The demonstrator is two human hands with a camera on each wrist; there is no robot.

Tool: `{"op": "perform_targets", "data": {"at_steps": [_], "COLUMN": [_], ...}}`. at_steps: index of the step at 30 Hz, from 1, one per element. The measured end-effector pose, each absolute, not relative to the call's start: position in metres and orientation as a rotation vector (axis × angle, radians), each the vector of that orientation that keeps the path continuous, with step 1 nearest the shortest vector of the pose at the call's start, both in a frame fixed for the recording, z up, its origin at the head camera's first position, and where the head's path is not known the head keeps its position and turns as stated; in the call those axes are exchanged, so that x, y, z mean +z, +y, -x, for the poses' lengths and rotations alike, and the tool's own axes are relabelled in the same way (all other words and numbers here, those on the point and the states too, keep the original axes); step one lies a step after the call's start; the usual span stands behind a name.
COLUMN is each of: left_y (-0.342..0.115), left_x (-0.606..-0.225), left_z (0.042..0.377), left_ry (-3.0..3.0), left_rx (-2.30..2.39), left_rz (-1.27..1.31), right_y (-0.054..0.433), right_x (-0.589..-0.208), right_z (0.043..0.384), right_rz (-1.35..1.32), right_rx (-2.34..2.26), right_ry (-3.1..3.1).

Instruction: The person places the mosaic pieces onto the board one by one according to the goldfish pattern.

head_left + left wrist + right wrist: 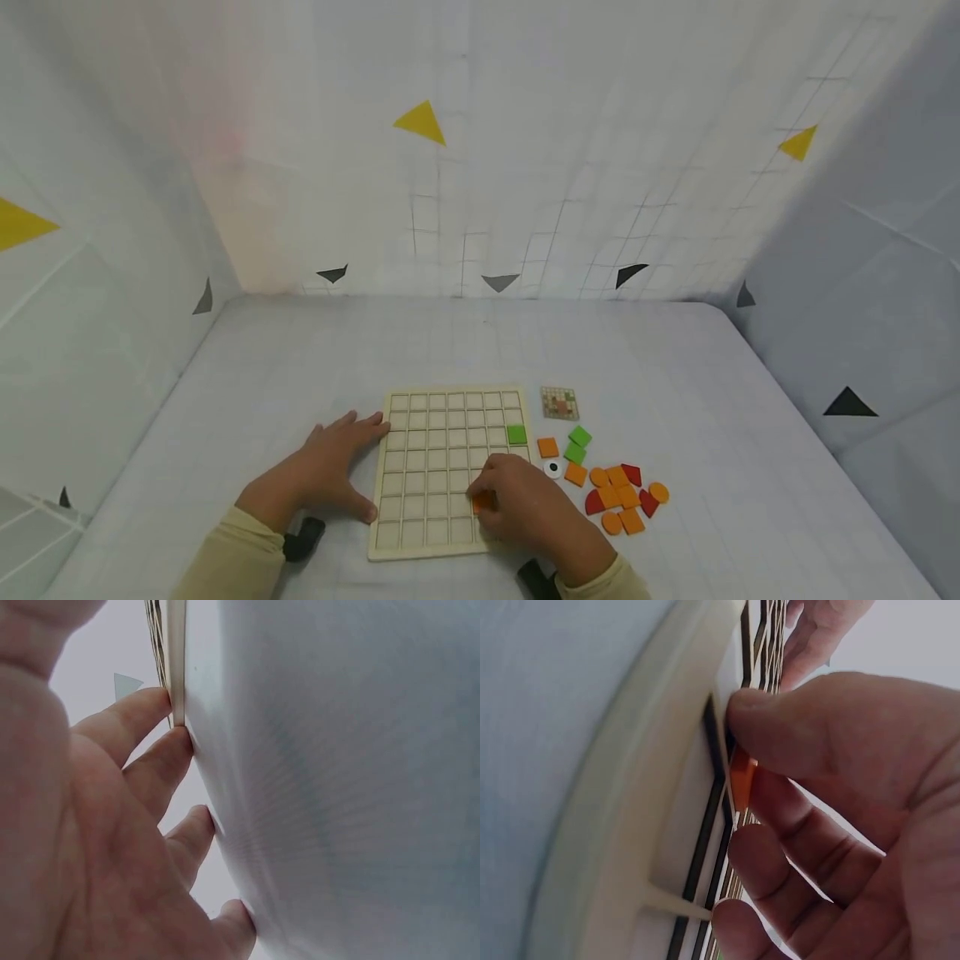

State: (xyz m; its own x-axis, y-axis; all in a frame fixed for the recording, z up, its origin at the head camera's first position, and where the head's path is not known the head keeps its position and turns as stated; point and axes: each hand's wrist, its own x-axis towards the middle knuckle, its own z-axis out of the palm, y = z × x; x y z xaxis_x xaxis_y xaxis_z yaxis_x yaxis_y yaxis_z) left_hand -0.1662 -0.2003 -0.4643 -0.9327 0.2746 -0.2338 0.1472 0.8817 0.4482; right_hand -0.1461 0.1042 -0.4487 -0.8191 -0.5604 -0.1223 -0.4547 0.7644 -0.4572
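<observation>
A pale wooden grid board (415, 482) lies flat, with one green square tile (517, 434) in a cell near its right edge. My left hand (318, 468) spreads its fingers along the board's left edge. Its fingertips (166, 699) rest against the board's side in the left wrist view. Over the lower right cells, my right hand (531, 505) pinches an orange square tile (742, 778) between thumb and fingers, right at the grid. That hand covers the board's lower right corner in the head view.
Right of the board lie loose orange squares (631, 521) and circles (658, 492), red pieces (649, 502), two green squares (575, 452) and a white disc with a black dot (552, 469). A small pattern card (551, 412) sits at the board's upper right. White sheets (525, 183) enclose the table.
</observation>
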Motion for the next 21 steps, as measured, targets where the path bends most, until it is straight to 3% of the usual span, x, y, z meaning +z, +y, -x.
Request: {"op": "perform_targets", "data": {"at_steps": [5,11,21], "left_y": [-0.201,-0.202,-0.203], "left_x": [-0.464,-0.466,-0.471], "left_z": [0.166,0.165,0.164], "left_ry": [2.749,2.757,2.761], "left_rx": [0.648,0.629,0.61], "left_rz": [-0.322,-0.33,-0.338], "right_y": [0.115,0.162,0.22], "right_x": [-0.447,-0.423,-0.406], "right_z": [0.148,0.147,0.132], "right_rz": [0.737,0.448,-0.011], "right_rx": [-0.695,-1.065,-1.007], "right_ry": [2.669,2.747,2.865]}}
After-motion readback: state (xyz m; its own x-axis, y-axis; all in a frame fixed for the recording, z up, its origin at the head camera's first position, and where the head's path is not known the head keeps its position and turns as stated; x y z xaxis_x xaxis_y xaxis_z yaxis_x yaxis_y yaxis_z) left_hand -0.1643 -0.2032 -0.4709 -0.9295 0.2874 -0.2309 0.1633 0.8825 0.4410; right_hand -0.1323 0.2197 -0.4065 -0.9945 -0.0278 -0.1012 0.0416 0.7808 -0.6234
